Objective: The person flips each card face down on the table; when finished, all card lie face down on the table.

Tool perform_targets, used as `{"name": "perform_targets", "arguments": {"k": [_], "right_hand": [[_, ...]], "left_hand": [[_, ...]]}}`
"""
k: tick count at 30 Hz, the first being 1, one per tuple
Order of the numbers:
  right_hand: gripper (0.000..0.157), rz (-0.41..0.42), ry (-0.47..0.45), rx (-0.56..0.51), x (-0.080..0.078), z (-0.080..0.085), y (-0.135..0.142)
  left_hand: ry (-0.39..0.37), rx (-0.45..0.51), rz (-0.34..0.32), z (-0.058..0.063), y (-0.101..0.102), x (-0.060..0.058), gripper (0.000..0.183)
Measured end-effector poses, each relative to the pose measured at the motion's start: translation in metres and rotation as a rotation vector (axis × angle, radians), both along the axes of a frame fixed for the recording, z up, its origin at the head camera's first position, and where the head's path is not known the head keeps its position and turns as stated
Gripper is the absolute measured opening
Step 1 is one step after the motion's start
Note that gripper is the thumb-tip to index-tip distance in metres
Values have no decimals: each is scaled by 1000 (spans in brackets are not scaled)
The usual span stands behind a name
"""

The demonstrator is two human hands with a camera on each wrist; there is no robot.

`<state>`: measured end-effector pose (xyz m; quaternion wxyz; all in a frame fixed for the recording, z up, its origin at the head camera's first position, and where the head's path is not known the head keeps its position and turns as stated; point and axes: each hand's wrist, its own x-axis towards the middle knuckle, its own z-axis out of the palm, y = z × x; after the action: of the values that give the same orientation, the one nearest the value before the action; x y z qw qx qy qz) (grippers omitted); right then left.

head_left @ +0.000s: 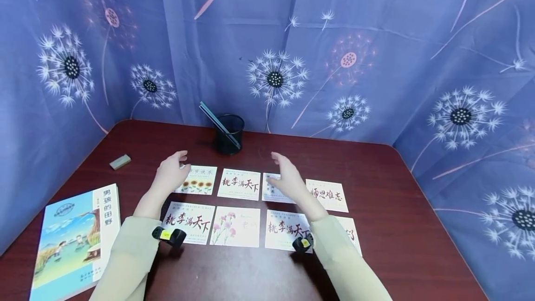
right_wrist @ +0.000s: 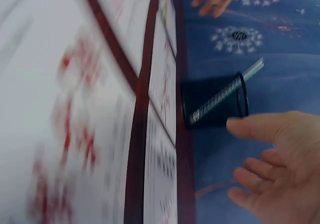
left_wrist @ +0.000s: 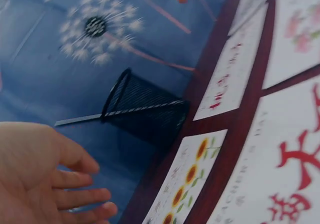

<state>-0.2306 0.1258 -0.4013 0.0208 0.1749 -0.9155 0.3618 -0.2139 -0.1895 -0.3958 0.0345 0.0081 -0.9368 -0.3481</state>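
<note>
My left hand [head_left: 170,173] is raised over the left end of two rows of printed cards, nearest the sunflower card [head_left: 200,184]. Its fingers are loosely bent and hold nothing, as the left wrist view also shows. Over the right half hovers my right hand [head_left: 290,178], also holding nothing, partly covering a back-row card [head_left: 277,195]. Other cards carry red brush characters, such as the far-right back card [head_left: 328,195] and the front-left card [head_left: 189,224]. One front card has pink flowers [head_left: 225,226]. My right forearm hides part of the front-right card [head_left: 353,233].
Behind the cards stands a black mesh pen cup [head_left: 229,145] with a long thin strip leaning in it. A small eraser-like block [head_left: 120,161] and a blue-covered book [head_left: 73,240] lie at left. Blue dandelion-print cloth [head_left: 217,59] encloses the reddish-brown table [head_left: 234,273].
</note>
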Motion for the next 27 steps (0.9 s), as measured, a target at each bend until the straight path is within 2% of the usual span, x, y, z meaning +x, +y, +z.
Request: {"name": "perform_targets", "arguments": {"k": [6,13,17,27], "right_hand": [[66,84,-204,-235,-6,-5,-36],[68,146,-476,-448,-15,-11,-71],[66,153,-576,-527,-16,-17,-84],[62,192,-709,-603,-9,-23,-104]], "left_hand": [[-85,164,100,-7,-17,1,52],[-155,364,118,-7,-23,-1,48],[-197,396,133,-9,-26,-2,47],[-267,431,128,-15,-46,6,45]]}}
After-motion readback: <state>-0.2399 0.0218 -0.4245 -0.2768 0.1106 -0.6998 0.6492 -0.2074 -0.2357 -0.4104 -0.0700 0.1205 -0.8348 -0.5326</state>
